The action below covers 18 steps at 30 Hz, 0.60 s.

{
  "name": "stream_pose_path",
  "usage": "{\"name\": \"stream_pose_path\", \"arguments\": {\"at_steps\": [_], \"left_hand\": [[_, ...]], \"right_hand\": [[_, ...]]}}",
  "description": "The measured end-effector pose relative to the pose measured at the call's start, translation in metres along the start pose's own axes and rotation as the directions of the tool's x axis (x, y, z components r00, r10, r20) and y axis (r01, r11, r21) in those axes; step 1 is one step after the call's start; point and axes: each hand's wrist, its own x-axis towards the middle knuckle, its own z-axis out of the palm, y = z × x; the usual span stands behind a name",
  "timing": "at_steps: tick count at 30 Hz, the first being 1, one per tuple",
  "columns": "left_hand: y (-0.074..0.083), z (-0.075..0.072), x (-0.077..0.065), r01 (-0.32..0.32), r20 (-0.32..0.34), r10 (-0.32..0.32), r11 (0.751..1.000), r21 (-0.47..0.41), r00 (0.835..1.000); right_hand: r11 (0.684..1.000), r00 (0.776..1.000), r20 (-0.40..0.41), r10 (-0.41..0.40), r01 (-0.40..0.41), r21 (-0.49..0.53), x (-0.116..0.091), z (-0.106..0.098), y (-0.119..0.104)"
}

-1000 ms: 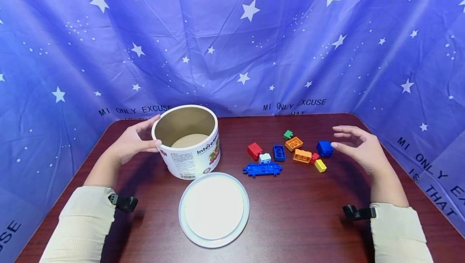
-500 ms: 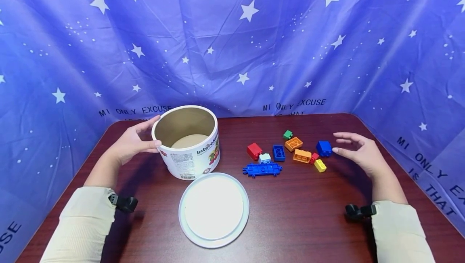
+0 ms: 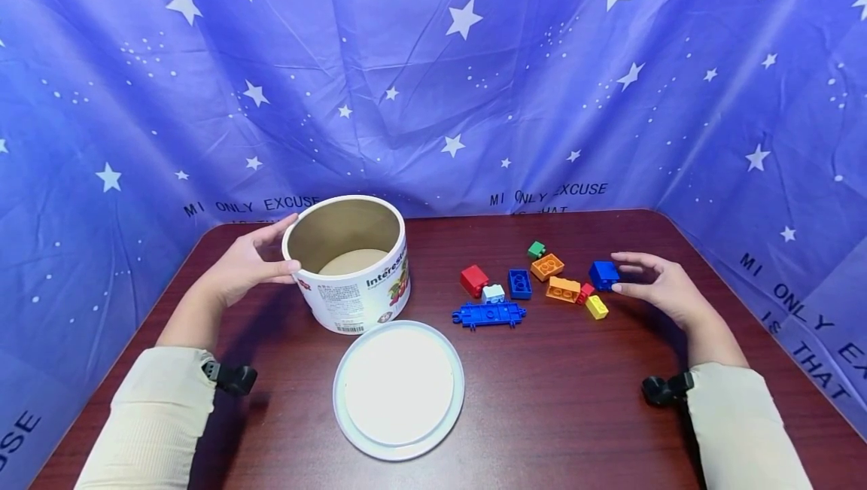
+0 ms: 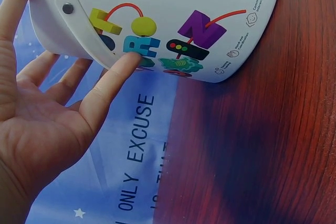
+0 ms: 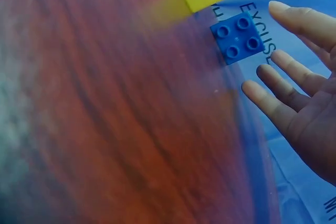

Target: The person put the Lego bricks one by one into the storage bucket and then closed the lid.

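Observation:
My left hand (image 3: 240,268) steadies a white printed bucket (image 3: 352,298), thumb at the front of its rim and fingers toward the back. Straight, spread fingers lie against the outer wall near the white handle (image 4: 84,30) in the left wrist view. The bucket stands upright, and its visible floor is bare. At the right, my right hand (image 3: 667,290) hovers with fingers apart beside a blue toy brick (image 3: 603,275), fingertips close to its right side. Four studs on that blue brick (image 5: 236,38) face the camera in the right wrist view.
Left of the blue brick lie orange bricks (image 3: 564,290), a yellow brick (image 3: 597,307), a green brick (image 3: 536,250) and a red brick (image 3: 474,280). A blue wheelbase plate (image 3: 489,315) lies in front. A round white lid (image 3: 399,391) lies before the bucket. A starry blue cloth (image 3: 433,83) hangs behind.
My right hand has come down and moved left, its fingertips now nearer the blue brick. My left hand and the bucket have stayed in place.

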Motion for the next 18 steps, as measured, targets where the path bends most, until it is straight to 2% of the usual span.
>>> {"name": "stream_pose_path", "arguments": {"at_steps": [12,18], "left_hand": [[-0.001,0.0,0.0,0.004,-0.003,-0.004,1.0,-0.005,1.0],[-0.002,-0.001,0.001,0.001,0.0,-0.001,1.0,-0.006,1.0]], "right_hand": [[0.999,0.994,0.101,0.038,-0.039,0.009,0.013,0.003,0.008],[0.999,0.992,0.112,0.05,-0.05,-0.006,0.017,0.005,0.007]]}}
